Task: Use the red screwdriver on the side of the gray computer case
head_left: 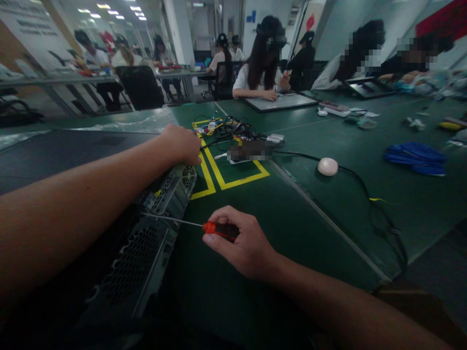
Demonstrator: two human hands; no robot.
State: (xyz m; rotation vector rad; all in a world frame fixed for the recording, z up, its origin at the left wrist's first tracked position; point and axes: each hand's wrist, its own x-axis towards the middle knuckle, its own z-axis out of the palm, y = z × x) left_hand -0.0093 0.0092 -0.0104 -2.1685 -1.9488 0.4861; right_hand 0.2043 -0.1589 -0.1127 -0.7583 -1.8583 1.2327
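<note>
A dark computer case lies at the left, its perforated metal rear panel facing right. My left hand is closed over the far rear edge of the case, above the round fan grille; its fingertips are partly hidden. In my right hand is a screwdriver with an orange and black handle, gripped by thumb and fingers. Its long thin shaft points left, with the tip at the rear panel, near the slot area. Whether the tip sits in a screw is too small to tell.
Tangled cables lie beyond the case near yellow tape outlines. A black cord runs right past a pinkish-white rounded object. Blue cloth lies farther right. Several people sit around this green table and others behind.
</note>
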